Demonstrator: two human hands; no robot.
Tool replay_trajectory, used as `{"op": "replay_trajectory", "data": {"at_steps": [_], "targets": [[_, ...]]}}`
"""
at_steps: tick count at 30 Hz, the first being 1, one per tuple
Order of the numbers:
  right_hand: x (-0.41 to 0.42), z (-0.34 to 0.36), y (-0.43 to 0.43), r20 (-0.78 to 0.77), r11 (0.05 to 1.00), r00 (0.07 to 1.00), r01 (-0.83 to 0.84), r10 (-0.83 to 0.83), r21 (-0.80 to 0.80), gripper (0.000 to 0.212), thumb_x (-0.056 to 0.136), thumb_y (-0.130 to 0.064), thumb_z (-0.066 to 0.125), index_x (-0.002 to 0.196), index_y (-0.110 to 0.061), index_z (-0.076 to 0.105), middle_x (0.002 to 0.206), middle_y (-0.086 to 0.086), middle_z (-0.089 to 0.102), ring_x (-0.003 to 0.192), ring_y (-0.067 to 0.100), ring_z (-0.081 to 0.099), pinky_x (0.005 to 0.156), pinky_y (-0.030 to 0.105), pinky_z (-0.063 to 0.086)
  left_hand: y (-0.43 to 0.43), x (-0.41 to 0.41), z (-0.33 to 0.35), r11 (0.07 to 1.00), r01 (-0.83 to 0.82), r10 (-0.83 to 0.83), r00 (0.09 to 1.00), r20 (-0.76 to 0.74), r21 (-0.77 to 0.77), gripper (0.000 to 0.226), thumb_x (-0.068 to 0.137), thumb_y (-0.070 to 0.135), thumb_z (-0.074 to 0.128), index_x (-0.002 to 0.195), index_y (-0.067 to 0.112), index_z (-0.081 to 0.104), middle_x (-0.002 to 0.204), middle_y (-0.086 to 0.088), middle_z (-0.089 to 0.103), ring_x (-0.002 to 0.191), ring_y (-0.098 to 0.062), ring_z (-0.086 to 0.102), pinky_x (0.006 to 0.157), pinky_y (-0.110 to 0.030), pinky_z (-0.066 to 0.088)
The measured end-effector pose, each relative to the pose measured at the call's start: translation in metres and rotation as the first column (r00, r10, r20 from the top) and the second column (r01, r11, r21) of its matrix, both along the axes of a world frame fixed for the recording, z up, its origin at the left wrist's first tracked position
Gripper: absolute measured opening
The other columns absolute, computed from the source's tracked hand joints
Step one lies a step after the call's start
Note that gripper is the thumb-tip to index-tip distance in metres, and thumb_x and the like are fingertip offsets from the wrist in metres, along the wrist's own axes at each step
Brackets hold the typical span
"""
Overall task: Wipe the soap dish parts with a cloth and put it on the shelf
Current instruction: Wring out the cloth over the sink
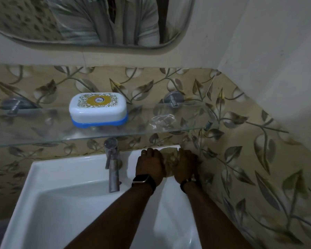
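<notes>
A: What lies nearest the lens?

B: The two bare forearms are seen first, above the white washbasin [61, 177], the largest item shown. Behind it a glass shelf [43, 133] is fixed to the leaf-patterned tiles, with a mirror [90, 20] above. The steel tap [113, 166] is mounted at the basin's back edge.

A: Where is the soap dish?

B: The soap dish [98, 109], white lid on blue base, is shown closed on the shelf, well apart from both hands. A clear crumpled wrapper [162, 121] lies beside it.

A: And the hands?

B: The left hand [150, 165] and right hand [186, 166] are curled, fingers mostly closed, around a brownish cloth [170, 159] gathered between them on the basin's rear corner.

A: What may go wrong?

B: The dish could be knocked off the smooth glass when reached for, particularly if the cloth is damp; its lid may separate from the base if only the top is lifted.
</notes>
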State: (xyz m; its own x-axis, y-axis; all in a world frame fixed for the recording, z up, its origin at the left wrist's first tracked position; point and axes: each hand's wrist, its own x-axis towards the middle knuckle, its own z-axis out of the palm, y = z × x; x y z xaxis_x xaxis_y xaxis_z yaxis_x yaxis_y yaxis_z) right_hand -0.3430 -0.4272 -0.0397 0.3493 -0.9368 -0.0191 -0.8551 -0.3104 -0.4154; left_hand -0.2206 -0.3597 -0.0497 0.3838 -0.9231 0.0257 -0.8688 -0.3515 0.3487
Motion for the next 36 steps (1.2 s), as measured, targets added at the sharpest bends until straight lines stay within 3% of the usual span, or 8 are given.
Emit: {"op": "replay_trajectory", "data": {"at_steps": [6,12,16,20,24,27,30,36], "targets": [[0.018,-0.02,-0.005,0.255,0.982,0.949,0.176,-0.187,0.068,0.04,0.108,-0.027,0.033,0.139,-0.008,0.049,0.144,0.014,0.05,0.13,0.031,0.046,0.113,0.042,0.033,-0.018,-0.008,-0.002,1.0,0.001,0.001,0.995,-0.096,0.014,0.016,0.086,0.016,0.055,0.097,0.01,0.065,0.105,-0.014,0.063,0.103,-0.033,0.053,0.08,-0.035,0.043],[0.013,-0.024,-0.012,0.036,0.996,0.997,0.075,-0.073,-0.058,0.021,0.096,-0.026,0.057,0.1,-0.008,0.067,0.11,0.012,0.063,0.102,0.028,0.06,0.087,0.034,0.049,-0.021,-0.009,0.006,0.997,-0.082,0.077,0.964,-0.256,-0.01,0.009,0.081,0.016,0.065,0.087,0.011,0.067,0.097,-0.01,0.065,0.092,-0.029,0.061,0.069,-0.03,0.044],[0.005,-0.027,-0.004,0.266,0.991,0.959,0.117,-0.096,-0.066,0.016,0.09,-0.023,0.065,0.088,-0.008,0.062,0.093,0.011,0.061,0.087,0.03,0.057,0.074,0.039,0.049,-0.01,-0.01,0.017,0.993,-0.112,0.087,0.927,-0.365,-0.048,0.015,0.08,0.024,0.071,0.092,0.015,0.069,0.096,-0.005,0.066,0.088,-0.024,0.063,0.071,-0.029,0.049],[-0.007,-0.016,0.014,0.463,0.987,0.881,0.144,-0.096,-0.07,0.011,0.094,-0.014,0.06,0.099,-0.004,0.06,0.096,0.016,0.065,0.09,0.036,0.059,0.078,0.047,0.052,0.012,-0.017,0.035,0.977,-0.121,0.024,0.88,-0.474,-0.176,0.012,0.086,0.023,0.061,0.093,0.018,0.07,0.098,-0.002,0.067,0.088,-0.02,0.061,0.07,-0.026,0.044],[-0.014,0.014,0.049,0.632,0.977,0.774,0.153,-0.024,-0.15,0.016,0.102,-0.019,0.05,0.114,-0.01,0.055,0.103,0.011,0.068,0.092,0.03,0.064,0.08,0.038,0.053,0.045,-0.023,0.065,0.931,-0.176,-0.039,0.824,-0.565,-0.321,0.015,0.089,0.023,0.054,0.09,0.026,0.069,0.094,0.006,0.067,0.082,-0.009,0.057,0.064,-0.014,0.037],[-0.007,0.049,0.074,0.699,0.962,0.715,0.197,-0.008,-0.191,0.019,0.101,-0.009,0.048,0.12,-0.011,0.053,0.113,0.013,0.067,0.101,0.029,0.063,0.084,0.036,0.05,0.071,-0.02,0.095,0.879,-0.135,-0.123,0.863,-0.49,-0.458,0.014,0.092,0.018,0.057,0.095,0.02,0.07,0.097,-0.002,0.068,0.089,-0.017,0.058,0.072,-0.023,0.04],[0.014,0.094,0.107,0.751,0.929,0.658,0.241,0.056,-0.281,0.017,0.1,-0.017,0.046,0.117,-0.016,0.051,0.11,0.009,0.065,0.097,0.028,0.062,0.077,0.03,0.044,0.108,-0.007,0.134,0.772,-0.103,-0.193,0.902,-0.386,-0.627,0.012,0.091,0.015,0.062,0.097,0.015,0.072,0.094,-0.007,0.07,0.087,-0.023,0.061,0.073,-0.026,0.041],[0.085,0.179,0.17,0.766,0.888,0.603,0.199,0.222,-0.414,0.035,0.096,-0.024,0.044,0.12,-0.001,0.055,0.113,0.022,0.066,0.101,0.037,0.063,0.079,0.04,0.047,0.19,0.045,0.209,0.574,-0.164,-0.173,0.933,-0.314,-0.802,0.016,0.09,0.005,0.068,0.104,0.003,0.074,0.101,-0.018,0.074,0.094,-0.034,0.068,0.083,-0.04,0.055]]}}
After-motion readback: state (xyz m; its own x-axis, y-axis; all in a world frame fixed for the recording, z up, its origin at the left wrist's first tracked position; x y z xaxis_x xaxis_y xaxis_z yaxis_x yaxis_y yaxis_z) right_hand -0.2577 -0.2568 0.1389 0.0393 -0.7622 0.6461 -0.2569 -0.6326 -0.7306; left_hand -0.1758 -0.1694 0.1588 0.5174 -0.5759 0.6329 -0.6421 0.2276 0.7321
